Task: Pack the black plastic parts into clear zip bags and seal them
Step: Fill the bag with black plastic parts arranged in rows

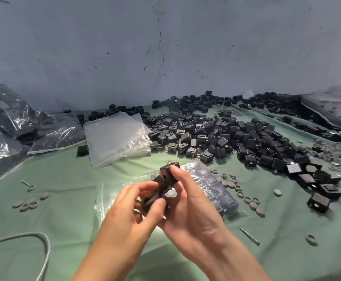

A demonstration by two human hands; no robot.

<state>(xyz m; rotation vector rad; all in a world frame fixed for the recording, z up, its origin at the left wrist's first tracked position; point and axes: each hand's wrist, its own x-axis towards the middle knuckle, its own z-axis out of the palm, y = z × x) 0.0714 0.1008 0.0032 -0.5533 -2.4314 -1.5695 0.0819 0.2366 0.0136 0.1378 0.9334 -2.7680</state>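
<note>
Black plastic parts, held: we grip them in our curled left hand and right hand over the green cloth; loose pile at 2 o'clock, clear zip bags at 11 o'clock

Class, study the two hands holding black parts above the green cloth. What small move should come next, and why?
Probably slip the black parts into the part-filled bag lying just under the hands. The left hand and right hand both grip them already, and that bag holds some parts with room left. Whether its mouth is open I cannot tell.
</note>
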